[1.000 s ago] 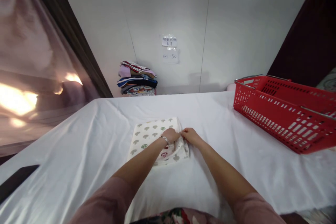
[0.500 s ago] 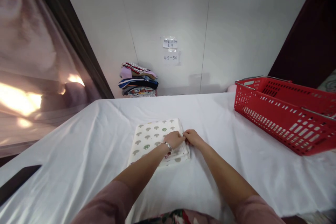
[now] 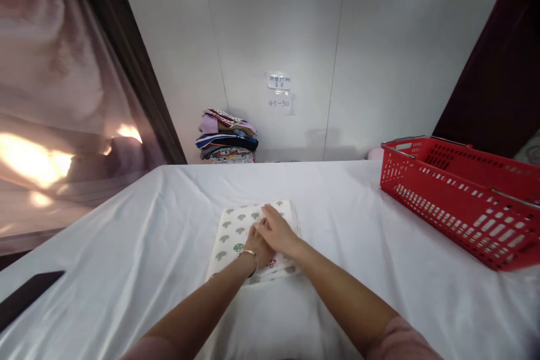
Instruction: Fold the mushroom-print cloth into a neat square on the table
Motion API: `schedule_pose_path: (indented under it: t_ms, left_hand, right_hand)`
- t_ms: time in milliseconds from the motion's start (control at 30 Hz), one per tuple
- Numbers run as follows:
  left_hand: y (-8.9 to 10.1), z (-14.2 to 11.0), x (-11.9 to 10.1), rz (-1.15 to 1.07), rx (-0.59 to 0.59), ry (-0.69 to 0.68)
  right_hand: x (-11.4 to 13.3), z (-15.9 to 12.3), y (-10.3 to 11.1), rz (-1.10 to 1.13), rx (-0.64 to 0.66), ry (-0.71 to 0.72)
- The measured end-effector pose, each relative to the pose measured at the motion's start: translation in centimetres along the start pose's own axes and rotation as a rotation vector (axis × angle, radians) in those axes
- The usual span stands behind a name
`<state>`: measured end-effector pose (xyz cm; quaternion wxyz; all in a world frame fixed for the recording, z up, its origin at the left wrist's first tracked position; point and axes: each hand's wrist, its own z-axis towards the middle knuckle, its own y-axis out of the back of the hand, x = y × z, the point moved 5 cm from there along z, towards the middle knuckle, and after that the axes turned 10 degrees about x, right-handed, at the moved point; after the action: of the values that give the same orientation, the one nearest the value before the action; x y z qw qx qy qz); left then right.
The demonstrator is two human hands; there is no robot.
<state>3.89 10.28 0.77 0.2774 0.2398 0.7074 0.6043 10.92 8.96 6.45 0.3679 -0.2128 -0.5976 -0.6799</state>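
A folded white cloth (image 3: 226, 240) printed with grey-brown mushrooms and a few green and red ones lies on the white-covered table, in the middle of the head view. My left hand (image 3: 259, 247), with a bracelet at its wrist, rests flat on top of the cloth, its fingers partly covered by my other hand. Crossing over it, my right hand (image 3: 278, 232) lies on the cloth with its fingers stretched toward the far left. Neither hand grips the fabric.
At the right of the table stands a red perforated basket (image 3: 455, 197) with metal handles. A pile of folded clothes (image 3: 228, 138) sits beyond the far edge, by a wall with paper labels (image 3: 279, 93). A dark flat object (image 3: 31, 295) lies at the left.
My right hand has left the cloth's right edge and moved left onto its top, over my left hand. My left hand has shifted slightly left and nearer. The view has tilted a little.
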Motion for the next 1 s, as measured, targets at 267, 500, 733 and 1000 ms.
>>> schedule_pose_path:
  t_ms: [267,500,733,1000]
  left_hand:
    - [2.3,-1.5,6.3,-0.062,-0.002,0.163]
    - [0.5,-2.5,10.0,-0.188,0.076,0.34]
    - [0.8,-2.7,12.6,-0.397,-0.098,0.34]
    - [0.0,-2.9,15.5,-0.579,-0.086,0.57]
  right_hand:
    - [-2.1,2.9,-1.5,-0.259,0.084,-0.25]
    - [-6.9,1.4,-1.2,-0.443,0.132,-0.361]
    - [-6.8,1.5,-1.3,-0.488,0.197,-0.407]
    - [-4.1,3.4,-1.8,-0.522,0.166,-0.297]
